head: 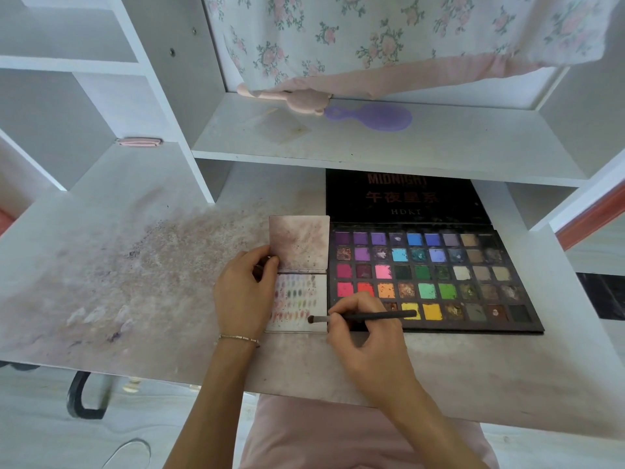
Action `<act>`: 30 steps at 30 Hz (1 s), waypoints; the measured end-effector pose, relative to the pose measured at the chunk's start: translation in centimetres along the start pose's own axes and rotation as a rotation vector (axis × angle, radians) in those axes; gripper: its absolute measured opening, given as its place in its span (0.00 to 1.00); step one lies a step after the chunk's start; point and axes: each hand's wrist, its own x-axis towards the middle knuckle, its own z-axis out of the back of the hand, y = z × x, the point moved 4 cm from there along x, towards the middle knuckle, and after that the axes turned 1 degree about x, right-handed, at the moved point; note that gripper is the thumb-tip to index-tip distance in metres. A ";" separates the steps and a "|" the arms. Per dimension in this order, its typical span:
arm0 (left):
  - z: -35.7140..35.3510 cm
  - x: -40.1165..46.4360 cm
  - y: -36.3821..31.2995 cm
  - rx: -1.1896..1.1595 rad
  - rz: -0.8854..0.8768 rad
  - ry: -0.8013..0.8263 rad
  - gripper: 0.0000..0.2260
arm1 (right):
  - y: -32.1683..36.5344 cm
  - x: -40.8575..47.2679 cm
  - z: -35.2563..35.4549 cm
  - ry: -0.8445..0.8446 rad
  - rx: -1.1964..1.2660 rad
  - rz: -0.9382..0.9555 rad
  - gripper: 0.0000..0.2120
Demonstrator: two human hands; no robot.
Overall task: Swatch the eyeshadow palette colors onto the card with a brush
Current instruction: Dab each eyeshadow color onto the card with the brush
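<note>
1. A thin black brush (363,316) is pinched in the right hand (367,333), bristles on the smudged white swatch card (301,301).
2. The card is gripped at its edge by the left hand (245,296).
3. The open multicoloured eyeshadow palette (429,279), just beside it, is lettered "MIDNIGHT" and "HDKT".

Shelf clutter above a stained desk
A purple hairbrush (372,116) is lying on the white shelf (439,143), with floral fabric (372,35) hanging behind it.

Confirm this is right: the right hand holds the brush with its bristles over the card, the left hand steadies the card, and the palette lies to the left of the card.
One thing is wrong. In the head view the palette lies to the right of the card, not the left. The right hand does hold the brush over the card, and the left hand steadies it.
</note>
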 end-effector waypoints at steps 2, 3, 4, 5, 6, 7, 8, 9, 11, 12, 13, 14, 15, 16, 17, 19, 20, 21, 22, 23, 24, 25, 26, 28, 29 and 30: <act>0.0 0.0 0.0 -0.004 0.000 -0.003 0.07 | 0.0 -0.1 0.5 -0.042 0.077 0.000 0.06; 0.0 0.0 0.0 -0.008 0.000 -0.005 0.07 | 0.0 -0.1 0.8 -0.060 0.099 0.009 0.05; 0.1 0.0 0.0 -0.008 0.000 -0.007 0.07 | 0.0 -0.1 1.1 -0.076 0.110 0.019 0.05; 0.1 0.0 0.0 -0.005 0.000 -0.008 0.07 | -0.1 -0.2 1.5 -0.092 0.112 0.030 0.06; 0.1 0.0 0.0 -0.003 0.000 -0.008 0.07 | -0.2 -0.2 1.9 -0.110 0.106 0.043 0.07; 0.1 0.0 0.0 -0.004 0.001 -0.008 0.07 | -0.3 -0.3 2.4 -0.130 0.097 0.057 0.08; 0.1 0.0 0.0 -0.007 0.003 -0.007 0.07 | -0.4 -0.4 3.0 -0.152 0.088 0.065 0.08; 0.1 0.0 0.0 -0.009 0.005 -0.006 0.07 | -0.6 -0.5 3.5 -0.174 0.080 0.066 0.09; 0.1 0.0 -0.1 -0.010 0.007 -0.006 0.07 | -1.1 -0.8 4.7 -0.213 0.071 0.055 0.08; 0.2 0.0 -0.1 -0.010 0.007 -0.005 0.07 | -1.3 -1.0 5.2 -0.235 0.065 0.045 0.08; 0.2 0.0 -0.1 -0.009 0.008 -0.004 0.08 | -1.5 -1.2 5.8 -0.259 0.059 0.032 0.10; 0.2 0.1 -0.1 -0.005 0.011 -0.003 0.08 | -1.7 -1.4 6.4 -0.281 0.056 0.018 0.10; 0.2 0.1 0.0 0.000 0.013 0.000 0.08 | -1.9 -1.5 6.9 -0.298 0.053 0.002 0.10; 0.2 0.1 0.0 0.005 0.016 0.003 0.08 | -2.1 -1.7 7.4 -0.308 0.045 -0.013 0.09; 0.1 0.1 0.0 0.007 0.020 0.006 0.08 | -2.3 -1.8 7.9 -0.313 0.034 -0.026 0.10; 0.0 0.1 0.0 0.014 0.031 0.012 0.08 | -2.8 -2.1 8.7 -0.328 0.010 -0.046 0.14; 0.0 0.1 0.0 0.018 0.034 0.014 0.08 | -3.0 -2.2 9.2 -0.342 0.001 -0.053 0.16; 0.0 0.0 -0.1 0.022 0.034 0.013 0.08 | -3.2 -2.4 9.6 -0.361 -0.002 -0.060 0.17; 0.0 0.0 -0.1 0.024 0.032 0.010 0.08 | -3.3 -2.6 10.2 -0.386 0.001 -0.067 0.17; 0.0 -0.1 -0.2 0.023 0.029 0.006 0.08 | -3.5 -2.7 10.8 -0.419 0.006 -0.076 0.18; 0.0 -0.1 -0.3 0.023 0.027 0.003 0.08 | -3.7 -2.8 11.5 -0.455 0.002 -0.086 0.17; 0.0 -0.1 -0.3 0.027 0.025 0.000 0.08 | -3.9 -3.0 12.2 -0.486 -0.013 -0.100 0.17; 0.0 -0.2 -0.3 0.031 0.021 -0.002 0.08 | -4.2 -3.1 12.9 -0.512 -0.033 -0.115 0.17; 0.0 -0.2 -0.4 0.032 0.016 -0.007 0.09 | -4.7 -3.3 14.3 -0.565 -0.058 -0.153 0.15; 0.0 -0.3 -0.4 0.032 0.016 -0.007 0.09 | -4.9 -3.5 14.9 -0.595 -0.075 -0.174 0.14; -0.1 -0.3 -0.5 0.035 0.015 -0.005 0.09 | -5.1 -3.7 15.4 -0.629 -0.102 -0.195 0.12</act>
